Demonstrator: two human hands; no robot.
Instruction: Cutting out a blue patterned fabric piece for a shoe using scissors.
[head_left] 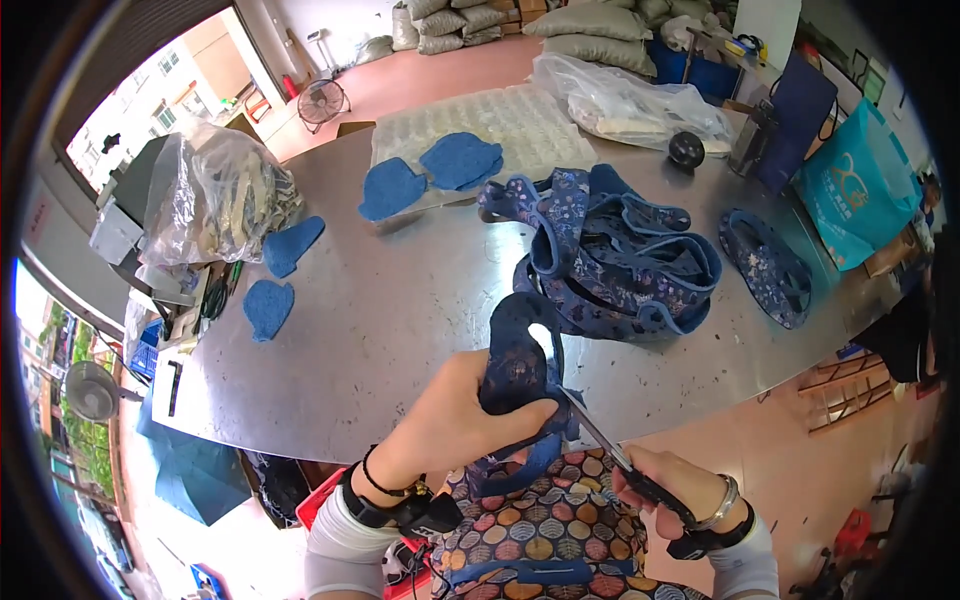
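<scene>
My left hand [455, 420] grips a dark blue patterned fabric piece [518, 365] with a blue binding edge, holding it upright above my lap. My right hand [668, 485] holds black-handled scissors [600, 440], whose blades point up-left and touch the fabric's right edge. The piece is the near end of a tangled pile of joined blue patterned fabric pieces [620, 260] lying on the metal table [400, 310].
Several blue sole-shaped cut-outs [392, 188] lie at the table's left and back. A separate patterned piece [765, 265] lies at right, beside a teal bag [850, 190]. Plastic bags [215, 195] stand at left, a black ball [686, 148] at back, a floor fan [322, 100] beyond.
</scene>
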